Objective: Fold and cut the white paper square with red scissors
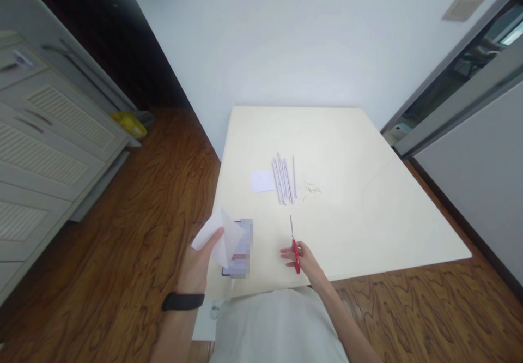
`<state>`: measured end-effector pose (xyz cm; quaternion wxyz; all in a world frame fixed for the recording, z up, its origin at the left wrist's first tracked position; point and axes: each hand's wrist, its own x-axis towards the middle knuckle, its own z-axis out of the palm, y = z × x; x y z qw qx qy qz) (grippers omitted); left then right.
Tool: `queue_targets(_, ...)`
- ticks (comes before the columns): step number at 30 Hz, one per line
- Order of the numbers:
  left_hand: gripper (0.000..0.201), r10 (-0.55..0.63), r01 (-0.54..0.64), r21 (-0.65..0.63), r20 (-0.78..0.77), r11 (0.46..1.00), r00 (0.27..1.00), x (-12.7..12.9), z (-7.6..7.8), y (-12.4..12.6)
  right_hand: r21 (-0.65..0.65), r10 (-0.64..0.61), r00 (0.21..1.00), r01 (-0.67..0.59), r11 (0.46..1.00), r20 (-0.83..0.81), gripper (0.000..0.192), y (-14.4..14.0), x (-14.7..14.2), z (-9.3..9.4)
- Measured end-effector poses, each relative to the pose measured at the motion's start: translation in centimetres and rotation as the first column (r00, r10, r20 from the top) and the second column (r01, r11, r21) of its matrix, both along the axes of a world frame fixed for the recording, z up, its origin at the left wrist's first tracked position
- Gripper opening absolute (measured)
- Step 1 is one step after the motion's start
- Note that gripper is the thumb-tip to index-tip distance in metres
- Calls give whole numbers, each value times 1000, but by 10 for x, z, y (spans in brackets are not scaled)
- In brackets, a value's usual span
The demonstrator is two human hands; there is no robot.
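My left hand (202,262) pinches a creased piece of white paper (224,240), its thumb lying over the fold. Just behind that paper, a phone (241,254) with a blurred screen lies on the table. Red-handled scissors (296,256) are in my right hand (308,262), their blades pointing away from me and looking closed. Farther up the table lie several rolled white paper tubes (284,180) side by side. To their left is a flat white paper square (262,180), and to their right a scatter of small pale scraps (312,188).
The white table (347,227) stands against a pale wall (294,41). A white cabinet (53,118) is on the left, with a yellow bag (129,124) on the wooden floor (163,172) beside it. At the right is a sliding door frame (445,101).
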<state>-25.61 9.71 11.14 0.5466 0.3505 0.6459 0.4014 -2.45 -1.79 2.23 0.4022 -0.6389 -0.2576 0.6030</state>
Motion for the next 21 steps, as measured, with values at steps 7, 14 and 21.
queue_targets(7, 30, -12, 44, -268, 118, 963, 993, -23, -68, 3, 97, 66, 966, -43, 994, -249, 30, 27, -56, -6)
queue_targets(14, 27, -112, 197, -345, 252, 918, 961, -18, -78, -1, 69, 139, 951, -125, 990, -278, 30, 56, -75, -26)
queue_targets(21, 24, -127, 207, -327, 251, 922, 960, -19, -78, 14, 60, 175, 948, -165, 984, -267, 30, 73, -79, -23)
